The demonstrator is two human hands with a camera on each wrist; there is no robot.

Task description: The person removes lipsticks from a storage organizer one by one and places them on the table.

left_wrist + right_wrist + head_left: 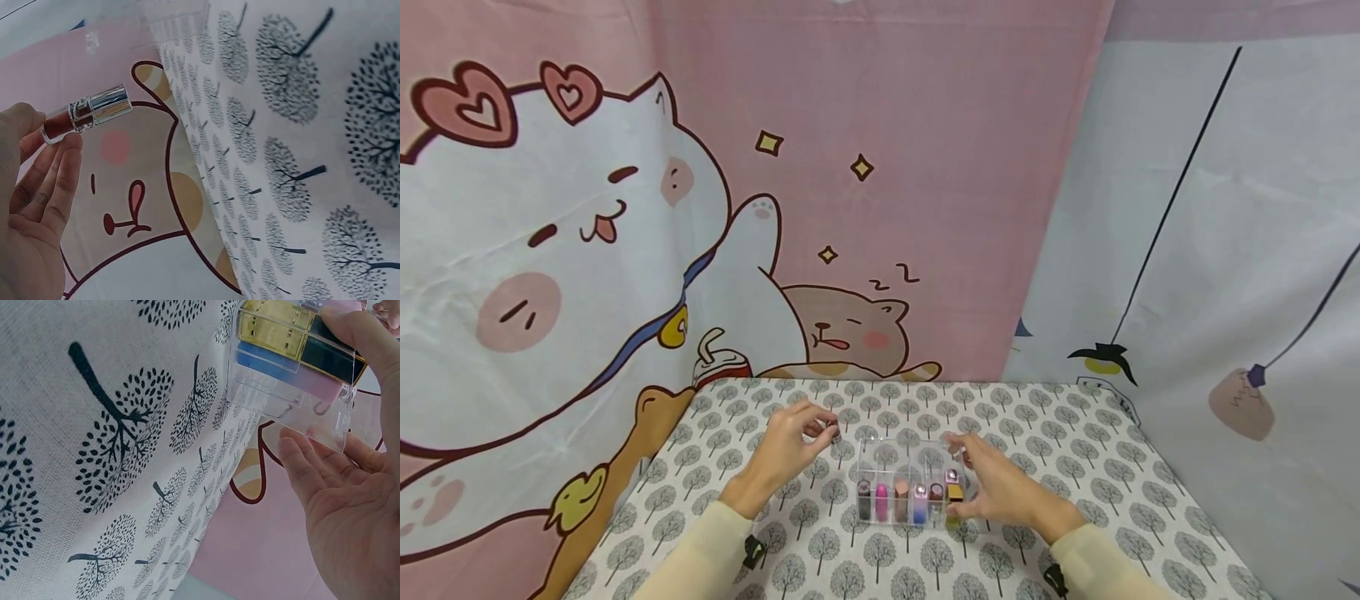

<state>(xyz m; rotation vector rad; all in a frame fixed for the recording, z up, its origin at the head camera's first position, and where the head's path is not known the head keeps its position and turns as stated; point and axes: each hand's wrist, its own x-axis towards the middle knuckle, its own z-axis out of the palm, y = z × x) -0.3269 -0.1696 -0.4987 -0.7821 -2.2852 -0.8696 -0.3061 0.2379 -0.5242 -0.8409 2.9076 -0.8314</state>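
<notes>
My left hand [793, 437] pinches a small lip gloss tube [111, 105] between thumb and fingertips, raised left of a clear lipstick organizer [910, 457]. The tube has a reddish-brown body and a shiny silver cap. At the organizer's right end, my right hand [1003, 492] grips the box, its thumb by a gold-and-black lipstick [275, 328] and its fingers at the far wall. Standing along the near row are a dark tube [864, 502], a magenta lipstick [882, 502], a brownish one [902, 502] and a blue-and-pink one [920, 504], among several.
The organizer stands on a table covered by a white cloth [715, 450] with a grey tree print. Behind the table hangs a pink curtain [940, 208] with cartoon animals, and a pale curtain [1225, 275] hangs at the right.
</notes>
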